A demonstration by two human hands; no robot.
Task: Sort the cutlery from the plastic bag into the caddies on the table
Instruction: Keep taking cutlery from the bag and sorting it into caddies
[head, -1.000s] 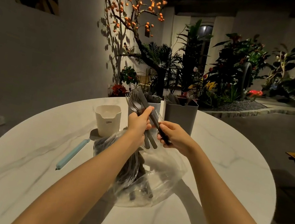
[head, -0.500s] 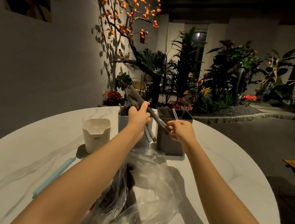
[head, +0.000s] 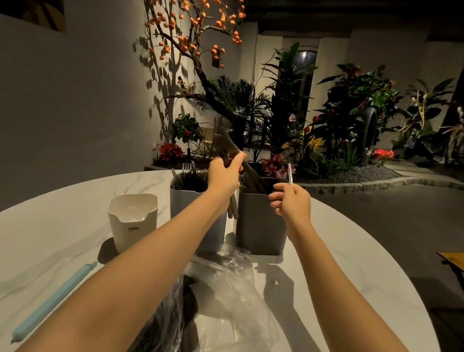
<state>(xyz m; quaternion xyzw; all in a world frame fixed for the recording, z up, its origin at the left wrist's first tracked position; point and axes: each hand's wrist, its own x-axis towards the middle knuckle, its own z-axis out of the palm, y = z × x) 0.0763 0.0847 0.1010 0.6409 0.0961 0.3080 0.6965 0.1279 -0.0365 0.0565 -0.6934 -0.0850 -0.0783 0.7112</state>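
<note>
Far left on the round white marble-look table (head: 367,278): pale blue bar-shaped object (head: 55,298), lying flat, diagonal, apart from everything else. Next right: white caddy (head: 131,220), upright, small dark lettering on its front wall; contents not discernible. Light grey caddy (head: 187,205) just beside it, partly hidden behind the left forearm; fork tines stand up out of its top. Left hand (head: 224,174) raised over the gap between the light grey caddy and the dark grey caddy (head: 261,220), fingers curled round a bundle of dark cutlery (head: 223,146); heads stick up and to the left above the fist, handle ends show below the wrist. Piece types in the bundle too dark to tell. Dark grey caddy upright, close beside the light grey one, dark handles leaning inside. Right hand (head: 292,200) at that caddy's right rim, thumb and fingers pinching one thin pale utensil (head: 290,173), which points upward; head not readable. Nearer the camera, between the two forearms: clear plastic bag (head: 233,308), crumpled, lying on the table, dark cutlery visible inside on its left side
</note>
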